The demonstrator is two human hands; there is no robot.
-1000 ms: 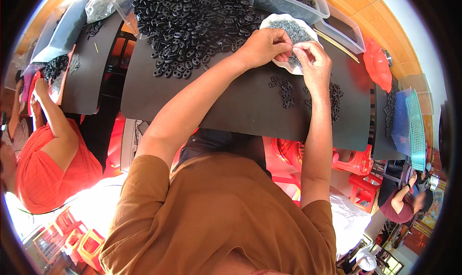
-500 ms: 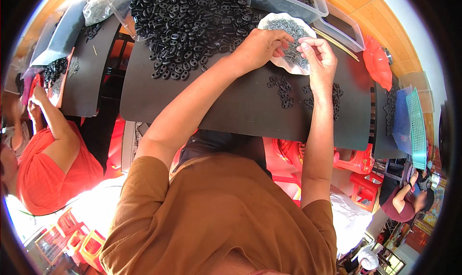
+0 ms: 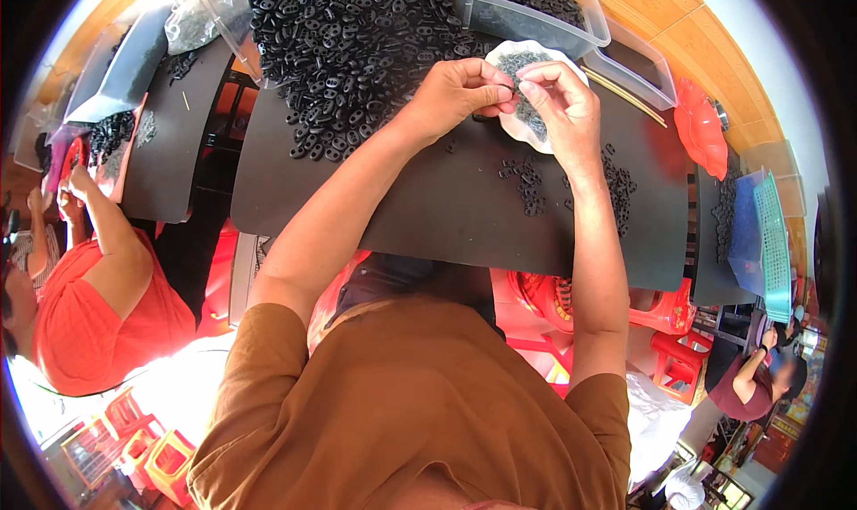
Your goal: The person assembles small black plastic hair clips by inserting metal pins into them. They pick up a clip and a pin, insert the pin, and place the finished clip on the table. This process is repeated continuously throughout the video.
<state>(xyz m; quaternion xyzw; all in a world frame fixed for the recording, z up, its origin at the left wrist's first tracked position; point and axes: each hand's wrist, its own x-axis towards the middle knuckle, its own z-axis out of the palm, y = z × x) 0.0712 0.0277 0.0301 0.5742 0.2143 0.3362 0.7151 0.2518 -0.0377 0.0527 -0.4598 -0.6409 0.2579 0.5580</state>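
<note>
Both hands, the left hand [image 3: 455,95] and right hand [image 3: 561,108], pinch small black parts together with fingertips over the white dish [image 3: 513,54] at the far side of the dark surface [image 3: 446,206], right of the large black pile [image 3: 357,45].

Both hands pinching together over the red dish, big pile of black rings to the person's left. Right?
Not quite: the head view shows the dish under the left hand and right hand is white, not red. The pile of black rings does lie to the left.

Black table [image 3: 428,206] bears black rings [image 3: 357,45] (heaped), white dish [image 3: 516,54]
</note>
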